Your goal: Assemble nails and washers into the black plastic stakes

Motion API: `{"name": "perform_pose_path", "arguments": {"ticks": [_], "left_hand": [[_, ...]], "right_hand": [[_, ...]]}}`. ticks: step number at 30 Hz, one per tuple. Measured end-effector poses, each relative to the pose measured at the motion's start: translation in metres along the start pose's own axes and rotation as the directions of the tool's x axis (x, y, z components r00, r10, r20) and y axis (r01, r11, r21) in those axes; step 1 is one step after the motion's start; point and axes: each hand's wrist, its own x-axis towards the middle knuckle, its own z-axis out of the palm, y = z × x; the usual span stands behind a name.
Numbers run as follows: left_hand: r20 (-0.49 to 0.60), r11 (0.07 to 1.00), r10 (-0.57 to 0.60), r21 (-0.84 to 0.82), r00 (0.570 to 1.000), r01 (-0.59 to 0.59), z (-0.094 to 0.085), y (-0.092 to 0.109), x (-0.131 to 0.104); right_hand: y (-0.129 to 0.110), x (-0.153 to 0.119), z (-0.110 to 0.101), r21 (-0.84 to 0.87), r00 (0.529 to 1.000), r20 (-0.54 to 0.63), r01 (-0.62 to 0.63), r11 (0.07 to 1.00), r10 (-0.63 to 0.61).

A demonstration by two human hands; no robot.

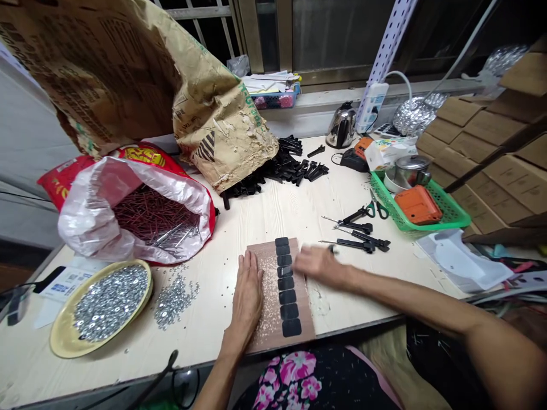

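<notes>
Head view | brown sheet (305,313) lies on table (273,210), black squares (287,296) in a row on it | left hand (248,290) lies flat on it, open | right hand (318,265) blurry near squares, can't tell its grip

A pale wood-grain tabletop (267,219) carries a red-and-white bag (89,199) at left, a yellow bowl (60,340) and loose metal bits (173,302) at lower left, a brown sheet (305,313) at lower centre, black parts (297,168) at upper centre, black-handled tools (354,245) and a green basket (388,209) at right.
</notes>
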Motion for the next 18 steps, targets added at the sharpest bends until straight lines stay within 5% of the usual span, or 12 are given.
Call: {"name": "perform_pose_path", "arguments": {"ticks": [2,3,7,8,12,18], "left_hand": [[0.006,1.000,-0.012,-0.023,1.000,0.012,0.001,0.000,0.000],[0.007,0.999,-0.016,-0.036,1.000,0.016,0.002,0.000,0.001],[0.004,0.998,-0.020,-0.053,1.000,0.020,0.002,-0.001,0.001],[0.005,0.999,-0.017,-0.050,1.000,0.018,0.002,0.000,0.001],[0.012,0.999,-0.011,-0.047,1.000,0.011,0.001,0.001,0.000],[0.012,0.997,-0.011,-0.070,1.000,0.012,-0.001,0.005,0.001]], "right_hand": [[-0.012,-0.013,0.003,0.031,0.967,0.056,0.246,0.969,-0.247],[-0.013,-0.014,0.002,0.040,0.960,0.056,0.273,0.961,-0.275],[0.005,0.001,-0.006,0.008,0.995,-0.075,-0.072,0.997,0.072],[0.008,0.004,-0.008,0.002,0.996,-0.061,-0.069,0.998,0.069],[-0.003,-0.006,-0.013,0.096,0.938,0.078,0.330,0.939,-0.338],[0.004,-0.009,-0.016,0.087,0.998,-0.032,-0.049,0.995,0.052]]}}
